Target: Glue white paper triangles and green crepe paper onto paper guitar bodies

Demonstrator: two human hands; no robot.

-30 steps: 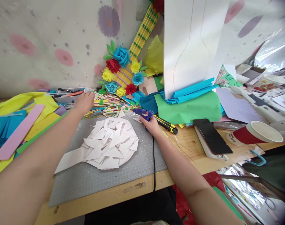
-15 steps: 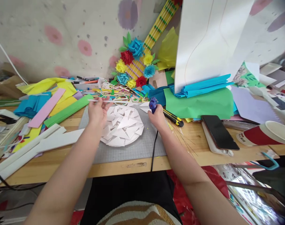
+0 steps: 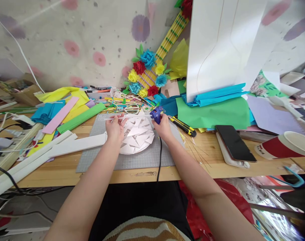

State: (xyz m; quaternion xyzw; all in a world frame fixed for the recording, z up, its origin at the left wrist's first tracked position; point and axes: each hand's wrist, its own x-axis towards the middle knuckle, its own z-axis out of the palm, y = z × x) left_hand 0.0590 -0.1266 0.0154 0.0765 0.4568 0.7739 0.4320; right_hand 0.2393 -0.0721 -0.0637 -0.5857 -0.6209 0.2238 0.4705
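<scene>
My right hand (image 3: 163, 127) is wrapped round a blue hot glue gun (image 3: 156, 114), held above the grey cutting mat (image 3: 92, 157). A black cord hangs from the gun over the table edge. Between the fingers of my left hand (image 3: 116, 127) lies a long translucent glue stick (image 3: 138, 116), roughly level. Its right end meets the left side of the gun; whether it is inside cannot be made out. Below both hands a round white piece (image 3: 138, 135), covered with overlapping pointed paper bits, rests on the mat, partly hidden by my left hand.
A yellow-black utility knife (image 3: 184, 127) lies right of the gun, near a phone (image 3: 235, 142) and a paper cup (image 3: 285, 145). Long white strips (image 3: 74, 145) and coloured paper (image 3: 82, 117) lie left. Behind stand a flower-trimmed paper guitar (image 3: 151, 75) and a white board (image 3: 217, 47).
The glue stick has moved right with my left hand, and the glue gun slightly left, bringing them together. The view has shifted a little to the left.
</scene>
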